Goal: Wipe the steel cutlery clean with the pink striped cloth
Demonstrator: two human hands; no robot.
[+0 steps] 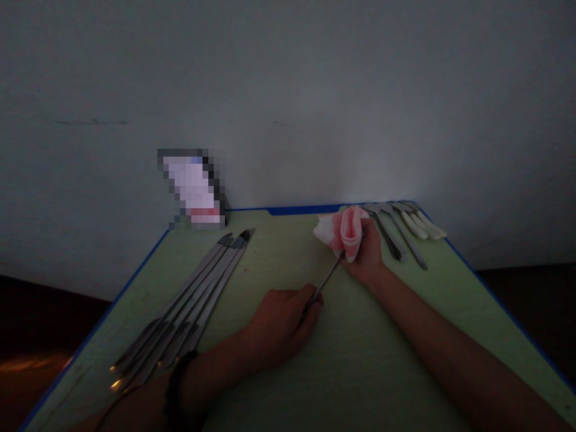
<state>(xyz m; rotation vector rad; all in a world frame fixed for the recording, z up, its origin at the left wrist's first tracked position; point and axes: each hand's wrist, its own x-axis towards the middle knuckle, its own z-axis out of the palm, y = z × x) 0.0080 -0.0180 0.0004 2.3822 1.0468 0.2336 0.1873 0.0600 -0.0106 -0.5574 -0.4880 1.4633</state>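
Utensil (330, 277) near frame centre, its upper-right end hidden at the pink cloth (351, 233).
Its long axis slants lower left to upper right; left hand (284, 324) clasps the lower end, right hand (369, 255) clutches the cloth. Phone (191, 186), upper left: pixelated, unreadable.

A pixelated phone (192, 187) stands tilted at the far left corner of a green, blue-edged table (279, 252), before a grey wall (297, 78) with dark streaks (92, 122).
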